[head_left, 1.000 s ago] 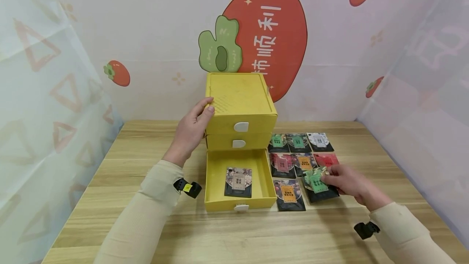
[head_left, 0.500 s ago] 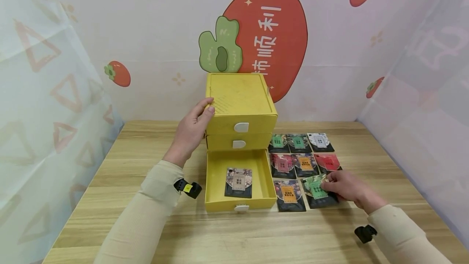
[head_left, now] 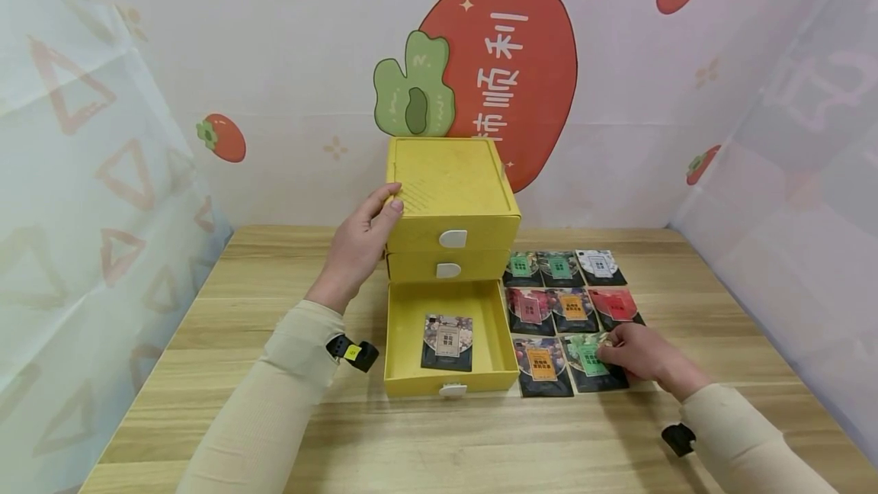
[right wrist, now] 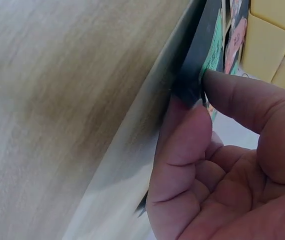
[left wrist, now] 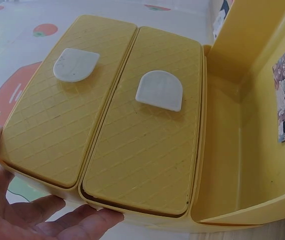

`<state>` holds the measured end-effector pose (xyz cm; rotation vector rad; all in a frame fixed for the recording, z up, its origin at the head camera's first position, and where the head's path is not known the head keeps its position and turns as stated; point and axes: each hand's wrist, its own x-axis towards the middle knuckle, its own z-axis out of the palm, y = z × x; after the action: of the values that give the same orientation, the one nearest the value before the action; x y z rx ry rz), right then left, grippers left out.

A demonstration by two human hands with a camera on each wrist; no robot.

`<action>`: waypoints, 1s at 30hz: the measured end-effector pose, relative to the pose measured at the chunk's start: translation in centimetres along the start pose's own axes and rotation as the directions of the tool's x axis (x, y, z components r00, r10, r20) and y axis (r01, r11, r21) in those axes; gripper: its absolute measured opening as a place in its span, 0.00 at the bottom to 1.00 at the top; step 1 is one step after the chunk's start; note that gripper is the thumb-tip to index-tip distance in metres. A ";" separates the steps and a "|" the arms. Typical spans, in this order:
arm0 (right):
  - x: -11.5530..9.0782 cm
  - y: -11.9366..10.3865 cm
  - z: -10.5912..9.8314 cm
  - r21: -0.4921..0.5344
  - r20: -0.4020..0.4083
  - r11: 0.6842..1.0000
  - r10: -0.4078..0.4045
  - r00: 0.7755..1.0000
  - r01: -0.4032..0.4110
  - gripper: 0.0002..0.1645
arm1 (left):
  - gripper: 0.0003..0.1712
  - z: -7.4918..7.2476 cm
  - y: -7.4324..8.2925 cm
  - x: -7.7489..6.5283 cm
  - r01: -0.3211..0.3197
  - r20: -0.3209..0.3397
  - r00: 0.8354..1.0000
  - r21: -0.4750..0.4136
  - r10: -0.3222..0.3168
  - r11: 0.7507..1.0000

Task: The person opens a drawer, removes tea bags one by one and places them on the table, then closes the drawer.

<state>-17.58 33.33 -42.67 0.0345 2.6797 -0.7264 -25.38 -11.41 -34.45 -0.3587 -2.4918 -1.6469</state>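
My left hand (head_left: 353, 250) rests against the left side of a yellow drawer box (head_left: 449, 174), thumb at its top edge. In the left wrist view, its fingers (left wrist: 75, 220) press along the box's side beside two closed drawers with white pull tabs. The bottom drawer (head_left: 399, 326) is pulled out, and a pinkish tea sachet (head_left: 447, 341) lies flat in it. On the right, my right hand (head_left: 648, 357) pinches the edge of a green-labelled tea sachet (head_left: 588, 363) between thumb and finger, low over the table at the front row's right end.
Several more tea sachets lie in rows right of the box, among them an orange-labelled one (head_left: 544, 366), a red one (head_left: 614, 305) and a white one (head_left: 600, 267). The wooden table (head_left: 480, 441) meets a printed backdrop (head_left: 302, 174) behind.
My right hand has brought the green-labelled sachet down and slightly left, from tilted over the red one to nearly flat beside the orange one. My left hand has stayed on the box.
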 end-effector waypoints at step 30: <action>-0.4 -1.3 0.2 -0.176 0.005 0.983 0.053 0.999 -0.052 0.19 | 0.33 -0.1 0.0 0.0 -0.003 -0.004 1.000 0.011 0.003 1.000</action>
<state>-17.28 32.13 -42.10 0.0560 2.7116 -0.4709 -25.40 -11.46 -34.43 -0.3565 -2.4950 -1.6308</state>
